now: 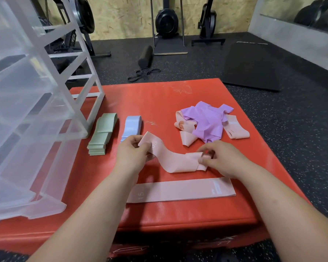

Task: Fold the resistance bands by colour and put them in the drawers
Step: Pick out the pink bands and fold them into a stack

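Observation:
A twisted pink band [170, 159] stretches between both hands over the red box [178, 212]. My left hand [131, 154] pinches its left end; my right hand [218, 157] grips its bunched right end. A flat pink band [180, 191] marked 15 lies nearer to me. Folded green bands [101, 135] are stacked beside a folded blue band [132, 127]. A loose heap of purple bands [206, 120] and pink bands [237, 129] sits at the back right. The clear plastic drawer unit [27, 114] stands at the left with its drawers pulled out.
The red box stands on black speckled gym flooring [292, 129]. Behind it lie a black foam roller [146, 55], black looped bands [142, 74] and a black mat [252, 65]. Exercise machines stand along the wooden back wall.

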Motion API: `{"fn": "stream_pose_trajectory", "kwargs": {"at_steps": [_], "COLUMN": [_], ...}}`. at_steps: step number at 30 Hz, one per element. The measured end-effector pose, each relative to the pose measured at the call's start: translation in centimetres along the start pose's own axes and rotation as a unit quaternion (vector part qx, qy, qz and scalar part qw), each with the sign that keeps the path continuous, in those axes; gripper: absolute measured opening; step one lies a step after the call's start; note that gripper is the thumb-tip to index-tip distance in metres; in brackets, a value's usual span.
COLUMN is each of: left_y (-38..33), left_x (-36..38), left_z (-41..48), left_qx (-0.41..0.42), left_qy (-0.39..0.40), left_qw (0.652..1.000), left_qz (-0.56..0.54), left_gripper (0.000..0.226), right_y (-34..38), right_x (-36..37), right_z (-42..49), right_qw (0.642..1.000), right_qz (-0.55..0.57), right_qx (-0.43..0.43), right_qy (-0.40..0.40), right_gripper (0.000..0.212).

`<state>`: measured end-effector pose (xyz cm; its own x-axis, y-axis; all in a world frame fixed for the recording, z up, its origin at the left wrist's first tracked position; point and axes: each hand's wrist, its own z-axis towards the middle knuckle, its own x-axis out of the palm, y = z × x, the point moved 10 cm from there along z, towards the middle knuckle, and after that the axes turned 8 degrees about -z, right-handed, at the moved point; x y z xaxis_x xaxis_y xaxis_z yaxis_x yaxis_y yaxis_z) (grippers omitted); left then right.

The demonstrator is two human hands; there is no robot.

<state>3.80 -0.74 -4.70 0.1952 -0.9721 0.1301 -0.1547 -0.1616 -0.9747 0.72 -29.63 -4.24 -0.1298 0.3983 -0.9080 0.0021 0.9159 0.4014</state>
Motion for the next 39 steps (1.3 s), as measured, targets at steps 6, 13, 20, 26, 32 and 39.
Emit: {"fn": "stream_pose_trajectory", "kwargs": {"at_steps": [6,13,20,26,32,39], "left_y": [-0.3,-0.8,-0.6,-0.4,0.1,1.2], "left_x": [-0.3,-0.6,-0.6,-0.4,0.9,1.6], "left_z": [-0.2,-0.1,-0.1,-0.1,-0.3,-0.3], "left_qx": [0.002,0.012,0.009,0.007,0.007,-0.005], "left_qy": [-0.001,-0.004,-0.013,-0.021,-0.005,-0.002], "left_qw": [1.000,1.000,1.000,1.000,1.000,1.000], "left_qz": [-0.003,0.013,0.009,0.003,0.010,0.000], "left_gripper": [0.017,0.016,0.015,0.013,0.014,0.011], "right_y": [-0.2,-1.0,-2.6,-3.9,-7.3,-7.1], "right_x": [-2.1,-4.0,-5.2,-5.4,-7.8,-8.7], "right_z": [-0.5,-1.2,-2.1,-3.7,-3.9,-4.6], "right_qw": [0.995,0.941,0.842,0.865,0.950,0.956], "right_qz": [0.086,0.327,0.538,0.502,0.240,0.116], "right_qx": [0.000,-0.011,-0.025,-0.015,0.042,0.059], "right_qy": [-0.051,-0.083,-0.036,0.016,-0.193,-0.264], "right_gripper": [0.021,0.026,0.024,0.032,0.029,0.036]}}
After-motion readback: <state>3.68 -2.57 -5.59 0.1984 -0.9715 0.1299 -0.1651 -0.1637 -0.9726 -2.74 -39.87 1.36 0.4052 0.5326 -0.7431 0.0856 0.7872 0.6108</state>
